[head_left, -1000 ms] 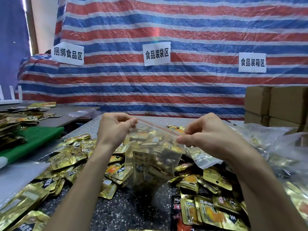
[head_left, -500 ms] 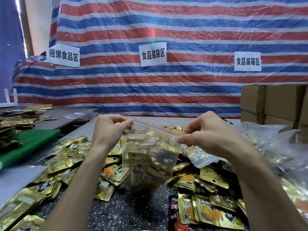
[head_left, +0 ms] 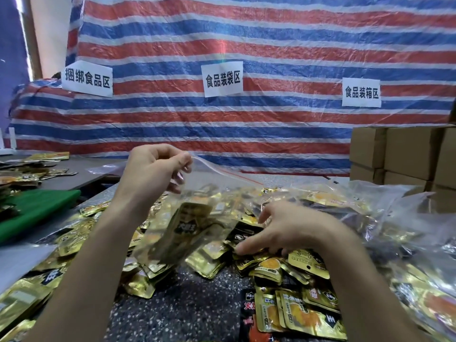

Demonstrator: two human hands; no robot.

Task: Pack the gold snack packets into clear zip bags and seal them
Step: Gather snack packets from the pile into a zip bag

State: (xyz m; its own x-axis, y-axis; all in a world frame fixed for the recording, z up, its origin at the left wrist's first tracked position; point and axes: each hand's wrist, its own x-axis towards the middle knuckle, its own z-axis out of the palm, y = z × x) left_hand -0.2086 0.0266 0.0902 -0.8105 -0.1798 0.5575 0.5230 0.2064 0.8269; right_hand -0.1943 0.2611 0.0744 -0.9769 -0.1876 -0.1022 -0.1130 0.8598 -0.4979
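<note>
Left grip [head_left: 158,172] alone holds the filled zip bag [head_left: 190,225]; right grip [head_left: 283,230] is down on the loose pile.

The left grip is narrow: thumb and fingers pinch the bag's top left corner at the red zip strip [head_left: 227,172]. The bag hangs below and to the right of it, tilted, stuffed with gold packets and clear of the speckled bench [head_left: 185,314]. The right grip is wide, with fingers spread and relaxed, its tips touching the loose gold packets [head_left: 303,314] heaped on the bench just beside the bag's lower edge. Half a second ago both grips pinched the zip strip at opposite corners. Now the right has let go and dropped to the pile, and the bag has swung up and left. A large clear sack of packets [head_left: 380,218] lies to the right, with cardboard boxes [head_left: 407,154] behind it.
</note>
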